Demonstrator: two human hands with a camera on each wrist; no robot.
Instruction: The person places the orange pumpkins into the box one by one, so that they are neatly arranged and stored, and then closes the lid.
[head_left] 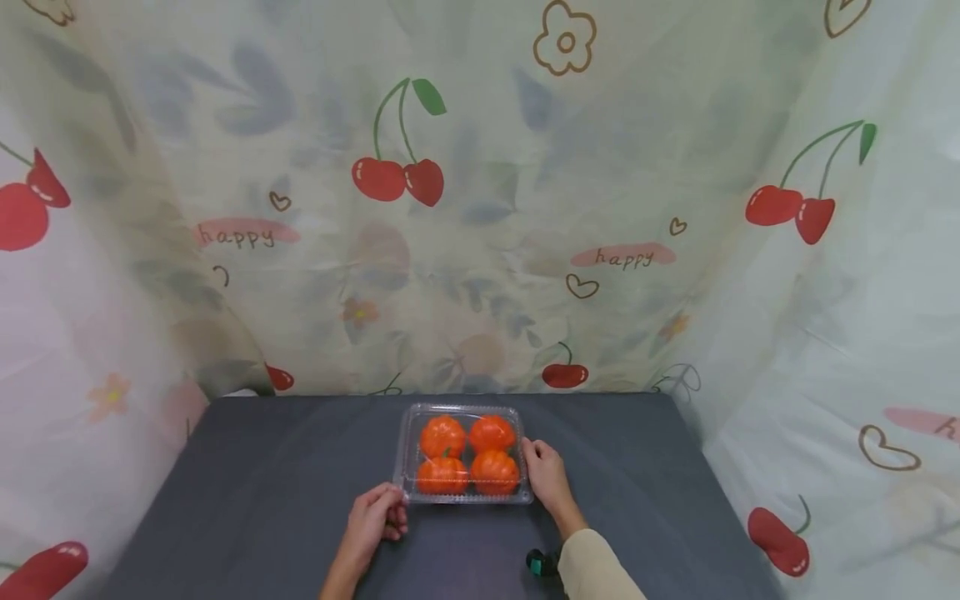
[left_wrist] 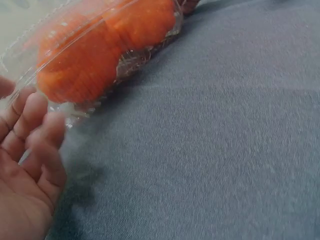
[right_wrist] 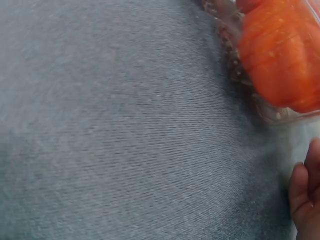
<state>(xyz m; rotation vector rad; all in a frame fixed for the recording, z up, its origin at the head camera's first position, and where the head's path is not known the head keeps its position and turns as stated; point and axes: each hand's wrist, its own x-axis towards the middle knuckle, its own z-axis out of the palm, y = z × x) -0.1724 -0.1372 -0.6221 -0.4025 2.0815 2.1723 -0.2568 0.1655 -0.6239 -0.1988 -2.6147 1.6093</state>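
Note:
A clear plastic clamshell box (head_left: 463, 498) with several orange mini pumpkins (head_left: 442, 477) inside sits on the dark cloth, its lid over them. At the box's front left corner, my left hand (head_left: 369, 518) pinches the edge, the other fingers bent below it. My right hand (head_left: 549, 475) holds the right side of the box by its rim. In the left wrist view, the left fingers (left_wrist: 34, 112) lie close around the box's corner. The right wrist view shows only a few right fingertips (right_wrist: 302, 185) near the box's lower corner; the rest are out of frame.
A dark grey cloth (head_left: 285, 475) covers the table. Behind and on both sides hangs a pale curtain (head_left: 480, 250) printed with cherries and flowers. A small black and green object (head_left: 537, 563) shows by the right sleeve (head_left: 600, 567).

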